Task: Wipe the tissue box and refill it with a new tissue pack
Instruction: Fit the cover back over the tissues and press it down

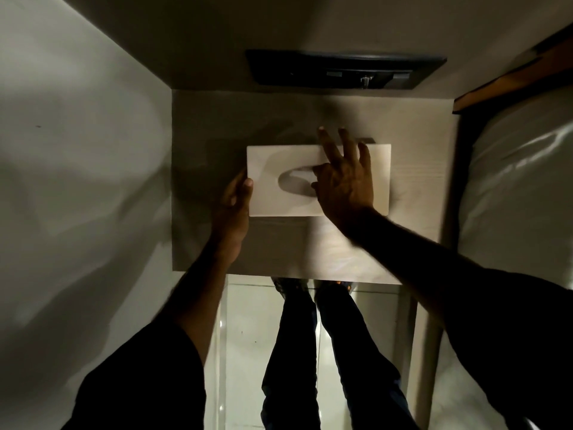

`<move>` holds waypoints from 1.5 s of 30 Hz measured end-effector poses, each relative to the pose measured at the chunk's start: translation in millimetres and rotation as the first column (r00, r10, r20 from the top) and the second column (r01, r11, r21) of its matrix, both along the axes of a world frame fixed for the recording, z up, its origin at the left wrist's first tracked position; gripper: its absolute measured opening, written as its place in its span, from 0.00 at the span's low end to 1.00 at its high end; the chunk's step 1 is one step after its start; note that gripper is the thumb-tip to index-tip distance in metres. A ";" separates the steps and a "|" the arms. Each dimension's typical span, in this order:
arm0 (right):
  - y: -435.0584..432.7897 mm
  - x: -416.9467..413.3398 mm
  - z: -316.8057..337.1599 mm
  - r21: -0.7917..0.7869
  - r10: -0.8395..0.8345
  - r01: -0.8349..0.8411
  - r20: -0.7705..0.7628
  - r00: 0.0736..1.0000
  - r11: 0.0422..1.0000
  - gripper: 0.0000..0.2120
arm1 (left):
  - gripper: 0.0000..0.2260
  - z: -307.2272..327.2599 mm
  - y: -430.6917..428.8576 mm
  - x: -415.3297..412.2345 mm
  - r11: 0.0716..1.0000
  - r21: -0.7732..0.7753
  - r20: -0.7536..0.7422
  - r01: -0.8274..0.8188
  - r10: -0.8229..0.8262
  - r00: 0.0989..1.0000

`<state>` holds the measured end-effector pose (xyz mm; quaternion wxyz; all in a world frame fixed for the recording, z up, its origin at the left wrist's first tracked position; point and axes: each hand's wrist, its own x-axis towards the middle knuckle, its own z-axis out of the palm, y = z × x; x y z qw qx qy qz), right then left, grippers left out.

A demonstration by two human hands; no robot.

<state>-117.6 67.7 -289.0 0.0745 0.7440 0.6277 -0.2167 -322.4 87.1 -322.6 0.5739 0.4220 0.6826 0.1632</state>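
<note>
On the small bedside table (pixel 198 125), seen from our head camera, the pale tissue box (pixel 279 156) lies flat near the middle. Our left hand (pixel 232 209) grips its left end, thumb on top; our right hand (pixel 344 178) rests spread over the oval opening.

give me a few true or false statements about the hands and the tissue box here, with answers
1. The tissue box lies flat on the bedside table. True.
2. The left hand grips the box's left end. True.
3. The right hand rests at the person's side. False: it lies spread over the top of the box, by the oval opening.
4. A tissue sticks up out of the opening. False: none shows; the opening looks dark.
5. The right hand holds a cloth. False: no cloth is visible.
</note>
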 end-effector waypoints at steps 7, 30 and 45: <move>6.7 1.8 -8.8 0.033 0.070 -0.072 0.042 0.997 0.997 0.09 | 0.17 2.0 0.9 1.1 0.999 0.015 0.013 -0.032 0.032 0.999; -4.5 18.0 -8.6 0.098 0.086 -0.071 -0.161 0.983 0.993 0.14 | 0.18 -6.2 0.8 -1.5 0.999 0.021 0.029 -0.038 0.038 0.999; -11.8 21.5 10.0 0.087 0.101 -0.095 -0.064 0.993 0.992 0.13 | 0.19 -5.6 1.2 -0.7 0.999 0.030 0.013 -0.032 0.032 0.999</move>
